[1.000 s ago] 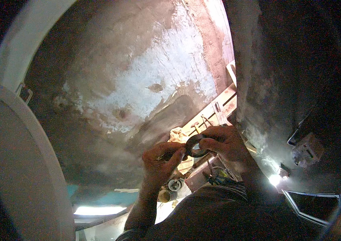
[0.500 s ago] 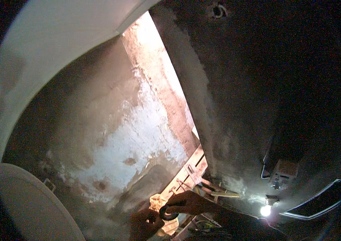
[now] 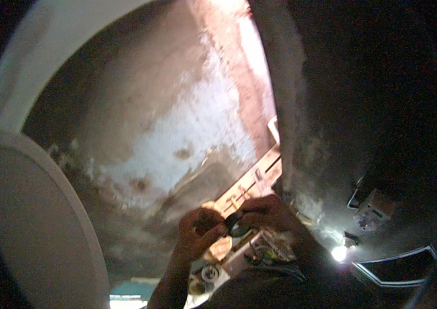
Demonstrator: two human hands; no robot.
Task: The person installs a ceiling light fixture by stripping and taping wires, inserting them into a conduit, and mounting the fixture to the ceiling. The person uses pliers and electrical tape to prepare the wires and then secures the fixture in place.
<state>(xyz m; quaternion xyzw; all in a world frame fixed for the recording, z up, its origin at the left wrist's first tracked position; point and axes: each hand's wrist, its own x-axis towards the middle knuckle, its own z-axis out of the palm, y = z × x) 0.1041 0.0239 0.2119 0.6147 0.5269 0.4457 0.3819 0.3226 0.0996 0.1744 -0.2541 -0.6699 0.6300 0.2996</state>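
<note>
Gripping a ring (image 3: 233, 222), the right hand (image 3: 267, 212) faces the left hand (image 3: 198, 234); the ring sits between them, the left curled at its edge, hold unclear. Beyond runs a plank (image 3: 248, 181); farther right, a bulb (image 3: 339, 253) glows.

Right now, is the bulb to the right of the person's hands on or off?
On: the bulb glows bright white, and the dark wall looks paler close to it.

The wall (image 3: 126, 103) looks rough and matt, the plank (image 3: 244, 186) wooden.
</note>
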